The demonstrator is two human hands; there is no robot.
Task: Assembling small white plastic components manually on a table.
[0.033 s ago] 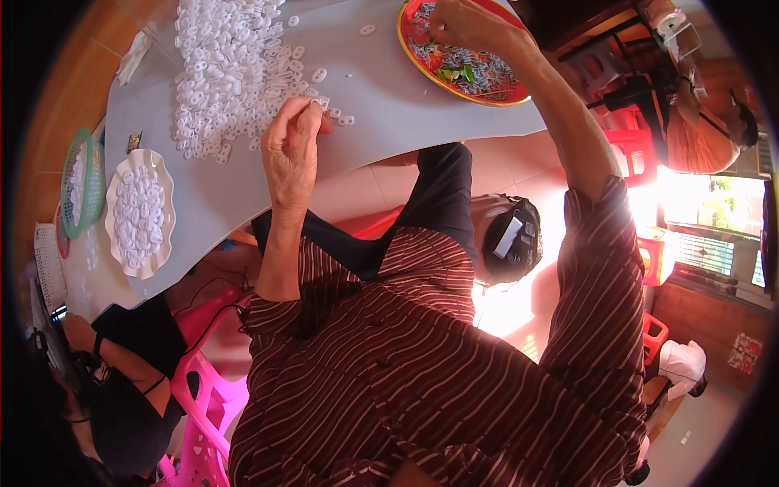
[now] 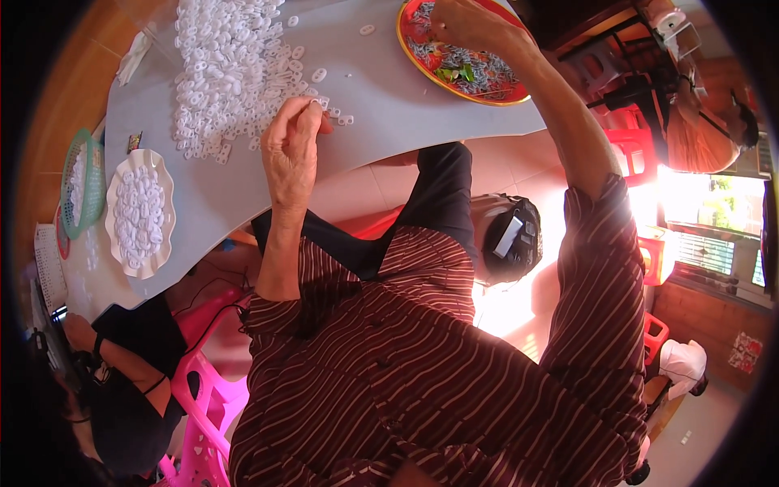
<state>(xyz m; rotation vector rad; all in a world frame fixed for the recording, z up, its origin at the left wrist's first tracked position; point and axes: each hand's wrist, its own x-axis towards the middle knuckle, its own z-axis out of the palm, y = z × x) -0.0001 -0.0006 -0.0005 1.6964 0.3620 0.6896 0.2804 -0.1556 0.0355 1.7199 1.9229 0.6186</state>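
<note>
My left hand (image 2: 294, 150) is closed in a pinch at the near edge of a heap of small white plastic pieces (image 2: 231, 69), oval with two holes. One such white piece shows at its thumb and fingertips. Out to the right, my right hand (image 2: 471, 26) reaches over a round red tray (image 2: 487, 99) with a yellow rim. Its fingers are curled together, and what they hold, if anything, is hidden. Many small grey metal pieces, thin like screws, lie in the tray (image 2: 484, 69) beside a green and yellow bit (image 2: 464, 74).
On the grey table (image 2: 406, 105), a scalloped white dish (image 2: 168, 213) of white pieces stands at the left, beside a green basket (image 2: 95, 183). A co-worker's arm (image 2: 134, 361) and a pink chair (image 2: 213, 390) are at lower left. A black bag-like object (image 2: 523, 243) is below the table edge.
</note>
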